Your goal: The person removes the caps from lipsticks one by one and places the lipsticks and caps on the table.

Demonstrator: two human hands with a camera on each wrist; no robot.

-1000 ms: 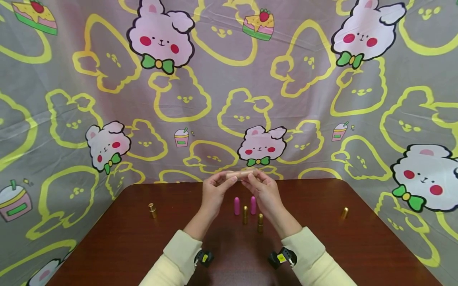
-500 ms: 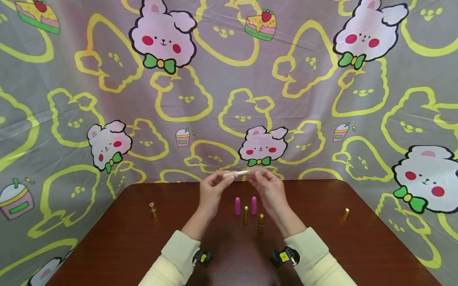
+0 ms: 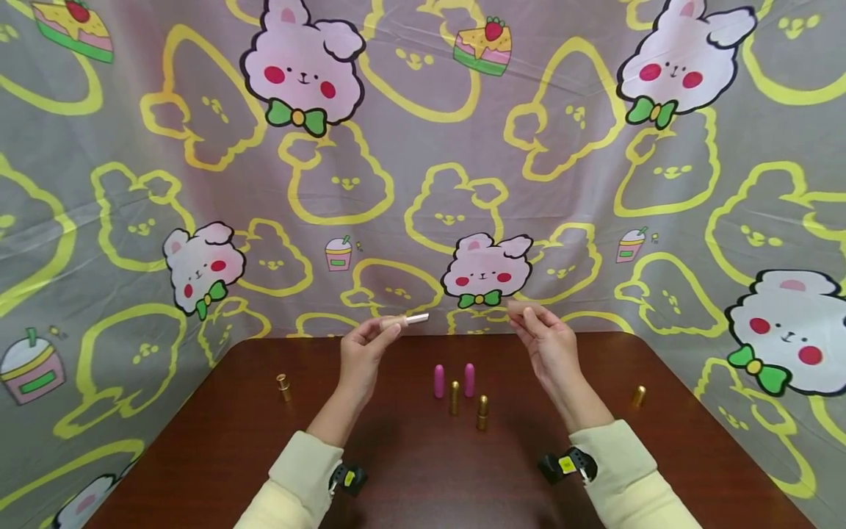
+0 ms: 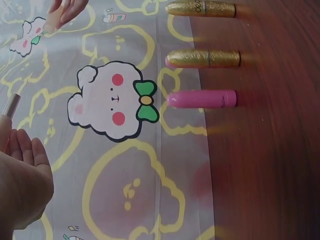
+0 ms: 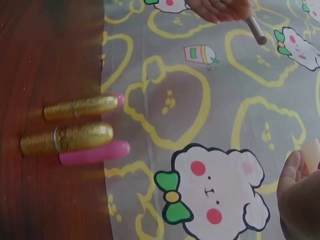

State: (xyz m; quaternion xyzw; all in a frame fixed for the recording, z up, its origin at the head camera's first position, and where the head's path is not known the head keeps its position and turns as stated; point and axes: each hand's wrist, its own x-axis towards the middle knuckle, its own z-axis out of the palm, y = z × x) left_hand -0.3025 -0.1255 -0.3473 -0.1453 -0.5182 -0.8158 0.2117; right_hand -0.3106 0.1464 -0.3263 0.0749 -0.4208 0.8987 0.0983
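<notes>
In the head view my left hand [image 3: 360,361] pinches the beige base [image 3: 391,322] of a lipstick tube, whose silver inner sleeve [image 3: 418,318] points right. My right hand [image 3: 554,351] pinches the beige cap [image 3: 518,308], partly hidden by the fingers. Base and cap are well apart, both held up above the table's far edge. The left wrist view has the silver sleeve [image 4: 12,105] at its left border, beside my curled fingers. At the right border of the right wrist view, a bit of the cap [image 5: 312,154] shows past my hand.
Two pink tubes [image 3: 439,382] and two gold lipstick tubes [image 3: 482,414] stand upright mid-table. A gold base [image 3: 283,387] stands at the left, a gold cap-like piece [image 3: 638,396] at the right. Behind the brown table [image 3: 396,455] hangs a patterned cloth [image 3: 396,147].
The beige tube was closed between both hands; its cap has come off, baring the silver sleeve. My left hand has moved left with the base, my right hand right with the cap.
</notes>
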